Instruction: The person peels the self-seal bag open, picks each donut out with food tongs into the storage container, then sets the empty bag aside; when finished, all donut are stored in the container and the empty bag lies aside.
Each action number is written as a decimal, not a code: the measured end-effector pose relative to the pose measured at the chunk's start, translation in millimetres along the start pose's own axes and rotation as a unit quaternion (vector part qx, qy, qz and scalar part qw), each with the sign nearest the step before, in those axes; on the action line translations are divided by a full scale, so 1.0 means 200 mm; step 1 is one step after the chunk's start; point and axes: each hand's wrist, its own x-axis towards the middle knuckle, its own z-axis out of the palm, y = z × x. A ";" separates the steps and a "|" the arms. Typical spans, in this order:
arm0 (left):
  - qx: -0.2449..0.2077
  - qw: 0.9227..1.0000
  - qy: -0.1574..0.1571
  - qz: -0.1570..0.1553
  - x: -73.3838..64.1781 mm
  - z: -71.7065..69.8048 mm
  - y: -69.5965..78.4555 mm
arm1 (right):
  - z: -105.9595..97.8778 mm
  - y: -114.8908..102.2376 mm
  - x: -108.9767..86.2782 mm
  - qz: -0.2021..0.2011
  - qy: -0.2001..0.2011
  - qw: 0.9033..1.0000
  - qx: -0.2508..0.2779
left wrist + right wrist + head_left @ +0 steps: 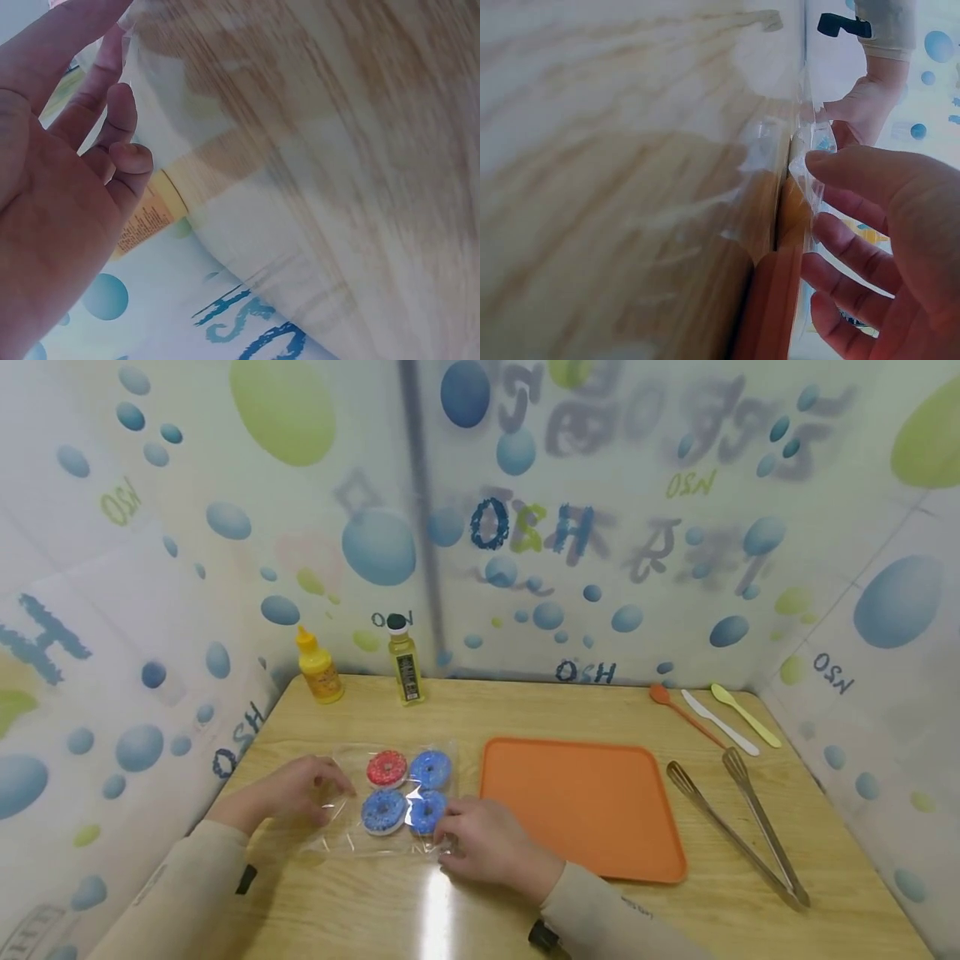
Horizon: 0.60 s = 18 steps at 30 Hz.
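Observation:
A clear plastic bag (347, 837) lies on the wooden table, with one red doughnut (386, 768) and three blue doughnuts (383, 811) in it. My left hand (303, 787) holds the bag's left end between thumb and fingers. In the left wrist view, that hand's (64, 157) other fingers are bent, and its fingertip contact is partly cut off. At the right end, my right hand (491, 843) pinches the bag beside the lower right blue doughnut. The right wrist view shows the right thumb (855, 169) against the crinkled plastic (801, 154).
An orange tray (570, 802) lies right of the bag. Metal tongs (750, 839) rest beyond it, below an orange spoon (686, 714), a white knife (720, 722) and a yellow-green spoon (746, 717). A yellow squeeze bottle (321, 672) and an oil bottle (407, 668) stand at the back left.

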 end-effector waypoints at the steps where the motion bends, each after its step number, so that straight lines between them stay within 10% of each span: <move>1: 0.001 1.000 -0.001 0.002 0.00 0.00 0.00 | 0.00 0.00 0.00 -0.001 0.002 1.000 0.002; 18: 0.004 0.999 0.008 -0.032 0.00 0.01 0.01 | -0.01 0.01 -0.03 -0.003 0.033 0.998 0.060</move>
